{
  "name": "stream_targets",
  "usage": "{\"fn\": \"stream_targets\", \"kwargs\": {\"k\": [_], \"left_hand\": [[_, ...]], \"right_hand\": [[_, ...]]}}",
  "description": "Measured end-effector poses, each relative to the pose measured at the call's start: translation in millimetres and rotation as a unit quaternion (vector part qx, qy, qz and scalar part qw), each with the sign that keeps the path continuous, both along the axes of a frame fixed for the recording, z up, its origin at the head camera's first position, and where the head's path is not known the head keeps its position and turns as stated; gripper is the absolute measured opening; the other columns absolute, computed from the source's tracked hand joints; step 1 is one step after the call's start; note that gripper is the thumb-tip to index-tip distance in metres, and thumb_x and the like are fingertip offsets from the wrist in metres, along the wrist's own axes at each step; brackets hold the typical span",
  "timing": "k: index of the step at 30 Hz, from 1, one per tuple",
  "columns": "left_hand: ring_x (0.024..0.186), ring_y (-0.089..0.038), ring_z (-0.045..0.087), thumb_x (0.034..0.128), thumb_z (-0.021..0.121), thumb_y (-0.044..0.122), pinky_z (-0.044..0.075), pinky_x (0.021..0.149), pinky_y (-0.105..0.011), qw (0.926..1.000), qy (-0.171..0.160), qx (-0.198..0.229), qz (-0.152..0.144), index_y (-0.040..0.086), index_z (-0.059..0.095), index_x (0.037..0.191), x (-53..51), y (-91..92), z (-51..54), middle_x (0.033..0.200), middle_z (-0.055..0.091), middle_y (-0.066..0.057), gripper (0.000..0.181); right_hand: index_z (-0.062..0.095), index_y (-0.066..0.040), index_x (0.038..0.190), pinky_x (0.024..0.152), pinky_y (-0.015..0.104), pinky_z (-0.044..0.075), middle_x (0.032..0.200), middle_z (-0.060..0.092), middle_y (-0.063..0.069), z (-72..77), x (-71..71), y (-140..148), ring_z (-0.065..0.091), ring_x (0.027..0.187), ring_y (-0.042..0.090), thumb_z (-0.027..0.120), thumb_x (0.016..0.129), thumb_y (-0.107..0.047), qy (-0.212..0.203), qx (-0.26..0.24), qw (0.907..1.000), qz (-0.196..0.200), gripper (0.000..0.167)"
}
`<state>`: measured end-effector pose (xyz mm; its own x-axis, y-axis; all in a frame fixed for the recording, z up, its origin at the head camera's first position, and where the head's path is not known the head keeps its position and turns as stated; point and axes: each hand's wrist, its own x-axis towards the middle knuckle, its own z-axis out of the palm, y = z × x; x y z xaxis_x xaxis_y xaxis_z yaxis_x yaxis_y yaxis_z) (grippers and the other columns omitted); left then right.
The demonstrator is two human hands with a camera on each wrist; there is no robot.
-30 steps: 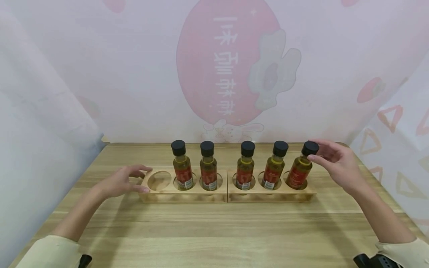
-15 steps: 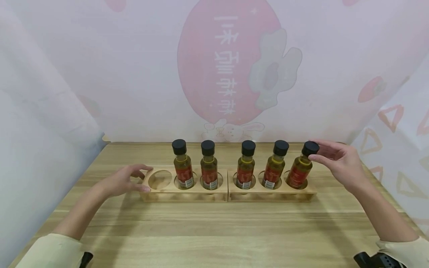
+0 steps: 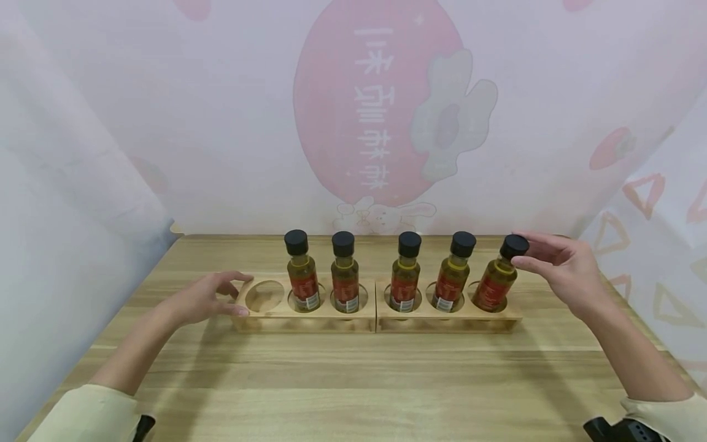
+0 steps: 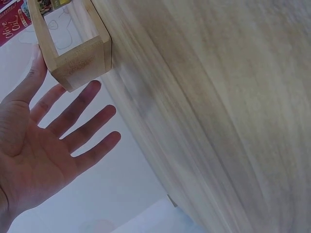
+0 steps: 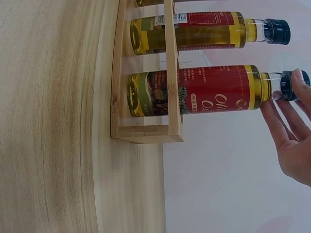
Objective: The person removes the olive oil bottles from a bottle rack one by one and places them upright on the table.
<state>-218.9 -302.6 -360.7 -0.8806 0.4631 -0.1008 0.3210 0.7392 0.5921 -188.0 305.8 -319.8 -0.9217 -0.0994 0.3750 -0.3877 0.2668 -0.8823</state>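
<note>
In the head view my left hand [image 3: 207, 298] spans the left end of a wooden bottle rack [image 3: 309, 323], thumb at the front edge and forefinger toward the back. The left wrist view shows the other fingers spread beside the rack's end [image 4: 80, 68]. My right hand [image 3: 566, 270] pinches the black cap of the rightmost olive oil bottle [image 3: 493, 285]. That bottle leans right, its base inside the end hole. Thumb and fingers meet the cap from two sides in the right wrist view, where the red label [image 5: 218, 90] is visible.
Several more olive oil bottles stand in the rack, among them one in the middle [image 3: 405, 279] and one at left [image 3: 302, 279]. The leftmost hole [image 3: 265, 298] has no bottle. Behind the wooden table [image 3: 353, 380] hangs a printed white cloth [image 3: 237, 123].
The rightmost bottle's cap has shifted slightly right with my right hand, so the bottle tilts a little more. My left hand stays at the rack's end.
</note>
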Motion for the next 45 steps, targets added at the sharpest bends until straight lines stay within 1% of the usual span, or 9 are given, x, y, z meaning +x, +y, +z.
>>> {"fn": "stream_targets", "kwargs": {"k": [2, 8, 13, 18, 22, 25, 30, 35, 45], "left_hand": [[0.109, -0.040, 0.068, 0.0891, 0.084, 0.023, 0.054, 0.087, -0.057, 1.0000, -0.001, 0.002, 0.000, -0.011, 0.049, 0.144, 0.0, 0.2, -0.2, 0.108, 0.073, -0.017, 0.073], [0.105, -0.038, 0.069, 0.0892, 0.084, 0.022, 0.055, 0.085, -0.055, 1.0000, -0.001, 0.010, 0.000, -0.011, 0.049, 0.144, -1.1, -0.2, -1.3, 0.105, 0.073, -0.014, 0.073], [0.103, -0.035, 0.070, 0.0887, 0.084, 0.024, 0.054, 0.086, -0.053, 0.9999, 0.011, 0.010, -0.002, -0.010, 0.051, 0.143, -2.5, -1.7, -3.1, 0.100, 0.073, -0.008, 0.073], [0.100, -0.031, 0.069, 0.0880, 0.085, 0.024, 0.054, 0.085, -0.052, 0.9998, 0.016, 0.012, -0.003, -0.010, 0.052, 0.143, -3.3, -3.4, -4.5, 0.099, 0.072, -0.007, 0.073], [0.092, -0.021, 0.067, 0.0877, 0.085, 0.026, 0.054, 0.081, -0.043, 0.9998, 0.010, 0.014, 0.003, -0.008, 0.052, 0.144, -3.4, -4.3, -4.9, 0.095, 0.069, -0.005, 0.073], [0.088, -0.018, 0.065, 0.0876, 0.085, 0.026, 0.053, 0.078, -0.039, 0.9998, 0.010, 0.018, 0.003, -0.007, 0.053, 0.143, -3.6, -4.1, -5.4, 0.093, 0.068, -0.004, 0.073], [0.088, -0.018, 0.063, 0.0877, 0.085, 0.026, 0.053, 0.077, -0.035, 0.9997, 0.009, 0.021, 0.002, -0.006, 0.053, 0.143, -3.2, -4.1, -5.3, 0.094, 0.067, -0.005, 0.072], [0.088, -0.019, 0.062, 0.0880, 0.085, 0.024, 0.053, 0.075, -0.033, 0.9996, 0.006, 0.028, 0.001, -0.007, 0.052, 0.144, -3.1, -5.2, -6.3, 0.094, 0.067, -0.005, 0.072], [0.092, -0.020, 0.063, 0.0897, 0.083, 0.025, 0.054, 0.081, -0.037, 0.9996, 0.000, 0.030, -0.001, -0.006, 0.051, 0.146, -2.3, -5.4, -5.5, 0.095, 0.066, -0.006, 0.072]], "right_hand": [[0.075, -0.009, 0.128, 0.081, 0.014, 0.053, 0.099, 0.078, -0.011, -0.6, 0.2, 1.1, 0.072, 0.092, 0.001, 0.074, 0.092, 0.007, -0.006, -0.012, 0.9999, 0.003, 0.040], [0.077, -0.011, 0.125, 0.082, 0.015, 0.054, 0.102, 0.079, -0.008, -0.7, 0.0, 4.2, 0.073, 0.093, 0.003, 0.072, 0.091, 0.013, -0.021, -0.077, 0.9966, 0.022, 0.042], [0.077, -0.009, 0.123, 0.081, 0.017, 0.055, 0.103, 0.079, -0.006, 2.0, -1.3, 5.2, 0.074, 0.092, 0.004, 0.070, 0.091, 0.016, -0.011, -0.101, 0.9942, 0.036, 0.042], [0.076, -0.006, 0.124, 0.080, 0.018, 0.057, 0.102, 0.079, -0.003, 3.7, -3.0, 5.1, 0.074, 0.090, 0.006, 0.068, 0.091, 0.017, 0.007, -0.112, 0.9924, 0.050, 0.041], [0.076, -0.006, 0.124, 0.080, 0.018, 0.057, 0.100, 0.079, -0.003, 4.1, -4.5, 5.2, 0.074, 0.089, 0.006, 0.068, 0.091, 0.017, 0.014, -0.116, 0.9918, 0.051, 0.041], [0.076, -0.006, 0.124, 0.079, 0.018, 0.057, 0.099, 0.079, -0.003, 4.4, -5.5, 5.6, 0.074, 0.089, 0.006, 0.068, 0.091, 0.017, 0.017, -0.119, 0.9916, 0.049, 0.041], [0.076, -0.007, 0.124, 0.079, 0.018, 0.056, 0.098, 0.079, -0.004, 7.1, -5.4, 5.1, 0.074, 0.088, 0.005, 0.069, 0.091, 0.016, 0.016, -0.118, 0.9921, 0.039, 0.040], [0.076, -0.007, 0.123, 0.080, 0.019, 0.057, 0.101, 0.079, -0.003, 10.9, -4.9, 3.5, 0.074, 0.090, 0.005, 0.068, 0.092, 0.016, 0.013, -0.131, 0.9903, 0.044, 0.040], [0.077, -0.005, 0.122, 0.079, 0.022, 0.058, 0.102, 0.080, 0.000, 16.7, -3.8, 0.7, 0.076, 0.090, 0.008, 0.066, 0.092, 0.018, 0.025, -0.170, 0.9839, 0.049, 0.039]]}}
